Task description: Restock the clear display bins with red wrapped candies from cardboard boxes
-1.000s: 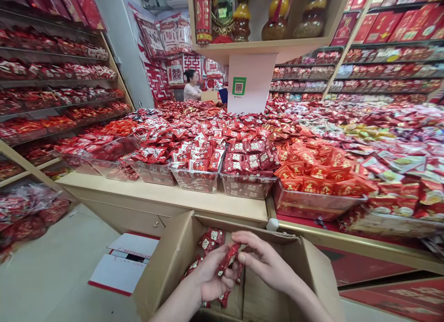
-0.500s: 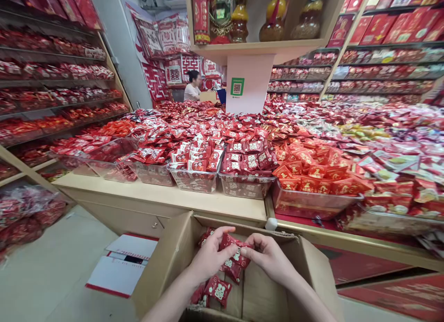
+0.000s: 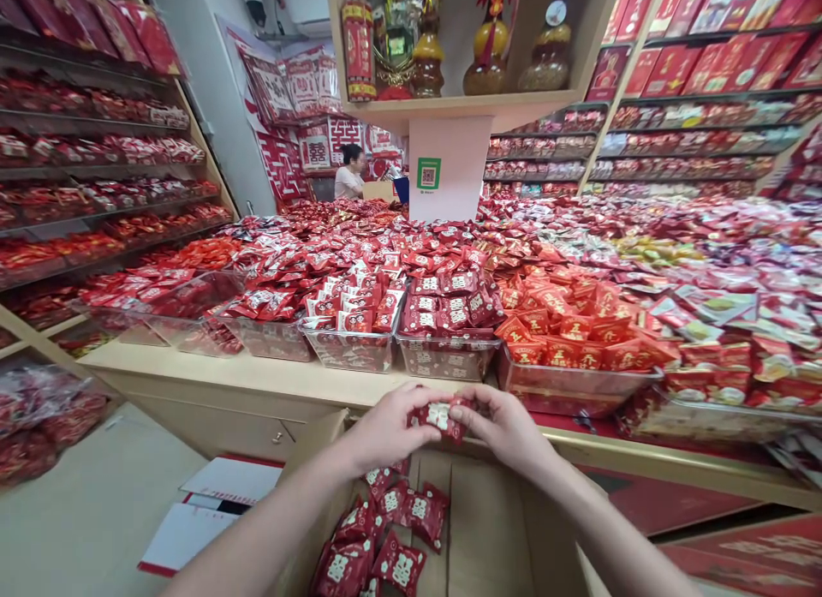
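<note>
Between my left hand (image 3: 402, 421) and my right hand (image 3: 494, 421) is a small dark-red candy packet (image 3: 440, 417) with white lettering. The fingers of both hands close on it, one hand at each end. It is held above the far edge of an open cardboard box (image 3: 494, 511). Inside the box, at its left, lie several matching packets (image 3: 402, 564). Just beyond my hands, a clear plastic bin (image 3: 446, 357) holds more dark-red packets (image 3: 455, 310) of the same look, stacked in rows.
More clear bins line the counter (image 3: 224, 383), with orange-red packets (image 3: 578, 327) to the right. A display shelf (image 3: 468, 109) on a white post overhangs the middle. Folded white cardboard (image 3: 193, 524) lies on the floor at left. A person (image 3: 349, 173) is at the back.
Both hands have risen from inside the box toward the counter, carrying the packet. More packets in the box are now visible. The view has shifted slightly.
</note>
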A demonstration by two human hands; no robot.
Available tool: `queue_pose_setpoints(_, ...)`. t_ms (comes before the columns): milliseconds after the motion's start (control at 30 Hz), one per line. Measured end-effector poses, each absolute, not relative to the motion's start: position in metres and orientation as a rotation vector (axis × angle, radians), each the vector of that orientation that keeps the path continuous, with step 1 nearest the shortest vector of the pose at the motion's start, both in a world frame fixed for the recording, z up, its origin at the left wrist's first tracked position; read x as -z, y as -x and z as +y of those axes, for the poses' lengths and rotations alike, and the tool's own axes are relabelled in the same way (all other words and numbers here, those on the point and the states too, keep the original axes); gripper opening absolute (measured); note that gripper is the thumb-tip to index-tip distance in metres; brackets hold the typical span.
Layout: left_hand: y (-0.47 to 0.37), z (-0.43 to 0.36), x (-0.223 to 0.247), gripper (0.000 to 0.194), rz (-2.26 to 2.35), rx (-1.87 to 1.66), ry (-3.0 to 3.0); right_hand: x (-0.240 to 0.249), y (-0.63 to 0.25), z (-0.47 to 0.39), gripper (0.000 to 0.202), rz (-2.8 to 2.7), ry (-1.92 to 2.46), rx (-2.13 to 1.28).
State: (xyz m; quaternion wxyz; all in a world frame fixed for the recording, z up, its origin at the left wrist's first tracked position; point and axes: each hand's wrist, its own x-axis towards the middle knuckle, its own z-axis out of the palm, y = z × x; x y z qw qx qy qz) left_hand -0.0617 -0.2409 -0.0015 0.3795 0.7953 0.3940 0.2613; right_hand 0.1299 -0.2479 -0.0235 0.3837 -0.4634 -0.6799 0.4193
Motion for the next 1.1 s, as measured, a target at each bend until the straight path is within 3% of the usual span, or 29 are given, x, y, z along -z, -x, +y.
queue_pose_setpoints(167,0.045,-0.157,-0.032,0.049,1.115,-0.908,-2.148,-0.033,-0.156,-0.185,0.023,-1.946,1.602,-0.191)
queue_pose_setpoints(267,0.027,-0.099,-0.038,0.051,1.188,-0.892,-2.236,-0.052,-0.162,-0.146,0.023,-1.994,1.902,0.116)
queue_pose_setpoints(467,-0.002,-0.046,-0.028,0.055,1.272,-0.786,-2.276,-0.055,-0.151,-0.115,0.024,-1.997,2.076,0.149)
queue_pose_setpoints(867,-0.008,-0.045,-0.041,0.053,1.257,-0.787,-2.391,-0.056,-0.163,-0.103,0.027,-2.058,2.049,0.121)
queue_pose_setpoints(1033,-0.003,-0.055,-0.077,0.059,1.09,-0.856,-2.485,-0.082,-0.163,-0.098,0.044,-2.112,1.725,0.162)
queue_pose_setpoints(1100,-0.003,-0.057,-0.092,0.06,0.961,-0.906,-2.458,-0.091,-0.16,-0.095,0.039,-2.13,1.604,0.093)
